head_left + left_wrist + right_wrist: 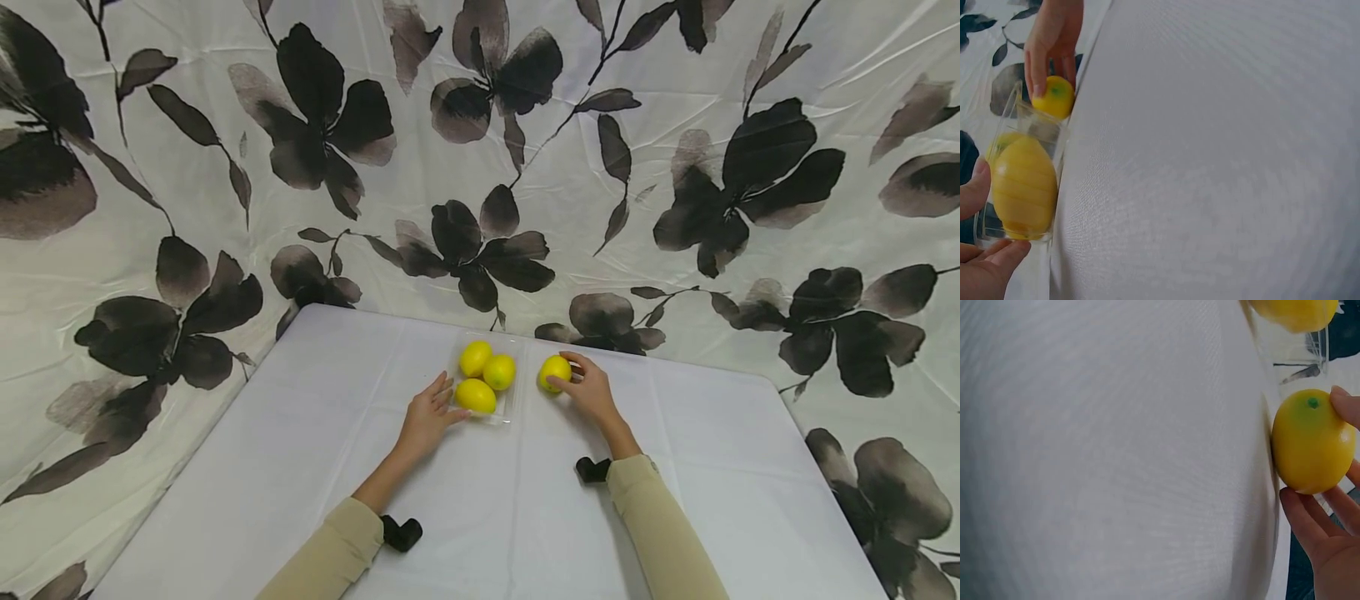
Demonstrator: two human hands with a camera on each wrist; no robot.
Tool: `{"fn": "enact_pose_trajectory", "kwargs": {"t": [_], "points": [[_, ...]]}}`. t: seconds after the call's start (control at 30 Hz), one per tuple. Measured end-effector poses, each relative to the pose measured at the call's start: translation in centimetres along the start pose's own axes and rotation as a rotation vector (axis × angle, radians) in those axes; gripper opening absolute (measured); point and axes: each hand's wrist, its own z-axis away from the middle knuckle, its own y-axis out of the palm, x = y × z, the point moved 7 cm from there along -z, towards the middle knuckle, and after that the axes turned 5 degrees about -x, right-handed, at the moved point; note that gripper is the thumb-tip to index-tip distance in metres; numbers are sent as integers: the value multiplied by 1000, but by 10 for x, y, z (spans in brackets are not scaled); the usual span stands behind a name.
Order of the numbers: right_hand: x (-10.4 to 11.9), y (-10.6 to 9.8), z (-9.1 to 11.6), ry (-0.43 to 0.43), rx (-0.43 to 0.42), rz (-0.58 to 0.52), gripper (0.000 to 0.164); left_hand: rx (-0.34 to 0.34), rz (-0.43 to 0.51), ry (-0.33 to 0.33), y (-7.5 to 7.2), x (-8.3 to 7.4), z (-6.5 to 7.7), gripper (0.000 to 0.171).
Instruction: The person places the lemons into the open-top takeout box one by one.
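Observation:
Three yellow lemons (476, 396) lie in a clear plastic container (504, 419) near the far edge of the white table. My left hand (431, 417) is at the container's near-left corner, its fingers along the left side and its thumb at the front edge. In the left wrist view the fingertips (1015, 253) touch the container's wall. Right of the container, my right hand (590, 390) grips another lemon (1313, 442) between thumb and fingers. Its green stem end shows in the right wrist view, and the lemon is low, close to the tabletop.
The white-covered table (300, 467) extends toward me and to both sides. Behind it hangs a white cloth (390, 192) printed with dark flowers. Black wrist mounts (402, 533) stick out beside both sleeves.

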Motion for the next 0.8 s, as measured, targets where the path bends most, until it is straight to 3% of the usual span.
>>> {"fn": "enact_pose_trajectory", "kwargs": {"t": [0.33,0.63,0.8], "points": [[6,-1,-2,-1,-12,29,61,2,-8,-2,0,-3,-1,86],[42,0,-8,-80,-44,-3,60,-2,-9,-8,-1,-4,-2,86],[63,10,-10,-106,-12,-34,57,9,-8,-11,0,-3,-2,86]]}}
